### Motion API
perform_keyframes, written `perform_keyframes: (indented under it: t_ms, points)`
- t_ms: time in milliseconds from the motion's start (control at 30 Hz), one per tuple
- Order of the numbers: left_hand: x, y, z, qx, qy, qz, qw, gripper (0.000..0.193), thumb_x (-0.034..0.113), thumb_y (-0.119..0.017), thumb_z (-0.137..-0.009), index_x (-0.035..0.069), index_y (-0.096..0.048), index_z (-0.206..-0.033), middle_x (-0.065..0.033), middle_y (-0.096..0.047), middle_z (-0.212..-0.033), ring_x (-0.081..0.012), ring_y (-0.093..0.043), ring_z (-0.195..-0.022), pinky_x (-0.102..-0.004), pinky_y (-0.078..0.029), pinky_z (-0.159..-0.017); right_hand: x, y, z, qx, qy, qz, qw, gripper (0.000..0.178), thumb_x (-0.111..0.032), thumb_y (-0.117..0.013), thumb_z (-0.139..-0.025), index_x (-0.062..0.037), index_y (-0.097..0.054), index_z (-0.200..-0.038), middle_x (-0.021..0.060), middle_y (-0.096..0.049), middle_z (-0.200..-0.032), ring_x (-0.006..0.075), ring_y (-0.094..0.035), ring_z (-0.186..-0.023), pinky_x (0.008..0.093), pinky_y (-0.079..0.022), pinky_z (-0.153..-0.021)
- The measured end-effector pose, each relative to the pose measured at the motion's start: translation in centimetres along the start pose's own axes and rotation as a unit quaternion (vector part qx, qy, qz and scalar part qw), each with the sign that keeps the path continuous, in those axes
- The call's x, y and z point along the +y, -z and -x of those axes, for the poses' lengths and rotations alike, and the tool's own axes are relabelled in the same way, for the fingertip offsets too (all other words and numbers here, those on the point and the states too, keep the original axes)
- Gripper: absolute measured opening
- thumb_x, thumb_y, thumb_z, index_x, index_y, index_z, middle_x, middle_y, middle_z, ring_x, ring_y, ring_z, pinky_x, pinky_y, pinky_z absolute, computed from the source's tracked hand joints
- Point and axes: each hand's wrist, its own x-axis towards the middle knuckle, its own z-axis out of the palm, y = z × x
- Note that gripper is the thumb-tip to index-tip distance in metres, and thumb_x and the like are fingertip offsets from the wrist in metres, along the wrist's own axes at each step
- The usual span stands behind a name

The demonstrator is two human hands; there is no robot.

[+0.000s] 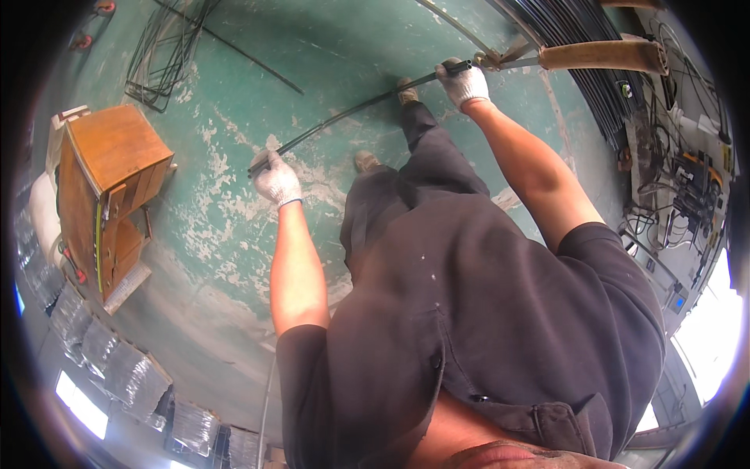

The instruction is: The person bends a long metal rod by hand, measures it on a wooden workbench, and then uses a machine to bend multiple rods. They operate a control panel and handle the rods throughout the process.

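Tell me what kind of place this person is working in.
Probably a metalworking shop or rebar yard. Both gloved hands, left hand and right hand, grip a long dark steel rod. A bundle of similar rods lies nearby, bent wire pieces sit on the worn green painted floor, and a cluttered workbench stands to the right.

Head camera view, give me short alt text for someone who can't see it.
Looking down, a person's two white-gloved hands, left hand and right hand, grip a long thin dark metal rod held over a worn green painted floor. A brown wooden cabinet stands at left, and a bundle of dark rods lies at upper right.
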Motion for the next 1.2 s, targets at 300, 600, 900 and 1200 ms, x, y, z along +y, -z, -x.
perform_keyframes:
  t_ms: [300,600,900,1200]
  points:
    - [1.1,-0.7,-0.6,-0.026,0.088,0.020,0.996,0.031,0.023,-0.075,-0.100,-0.008,-0.078,-0.103,-0.0209,-0.083,-0.109,-0.0328,-0.080,-0.102,-0.0431,-0.061,-0.092,0.5,-1.9,0.0,0.018,-0.012,0.007,1.000,0.037,-0.046,-0.063,-0.106,-0.0120,-0.076,-0.111,0.0218,-0.078,-0.100,0.0459,-0.075,-0.097,0.0553,-0.060,-0.084]
    - [-0.1,-1.3,0.0,-0.005,0.070,0.071,0.995,0.019,0.013,-0.076,-0.099,-0.006,-0.078,-0.104,-0.0171,-0.082,-0.109,-0.0288,-0.080,-0.101,-0.0407,-0.061,-0.090,1.9,-2.7,0.2,0.026,0.020,0.020,0.999,0.036,-0.044,-0.063,-0.108,-0.0104,-0.075,-0.106,0.0215,-0.077,-0.097,0.0453,-0.075,-0.094,0.0541,-0.059,-0.082]
    - [-1.7,-1.2,0.6,-0.002,0.075,0.119,0.990,0.008,0.006,-0.075,-0.098,0.000,-0.074,-0.103,-0.0118,-0.078,-0.102,-0.0245,-0.076,-0.094,-0.0390,-0.059,-0.087,1.4,-2.1,1.6,0.009,0.021,0.009,1.000,0.037,-0.045,-0.062,-0.109,-0.0107,-0.076,-0.111,0.0212,-0.078,-0.101,0.0449,-0.075,-0.097,0.0529,-0.059,-0.084]
    - [-2.2,-2.1,0.0,0.040,0.092,0.107,0.989,0.009,0.008,-0.074,-0.097,0.000,-0.073,-0.100,-0.0143,-0.076,-0.099,-0.0270,-0.074,-0.092,-0.0415,-0.057,-0.086,0.6,-2.3,1.6,0.006,0.028,0.003,1.000,0.037,-0.047,-0.063,-0.108,-0.0125,-0.074,-0.103,0.0200,-0.079,-0.097,0.0446,-0.076,-0.096,0.0538,-0.061,-0.085]
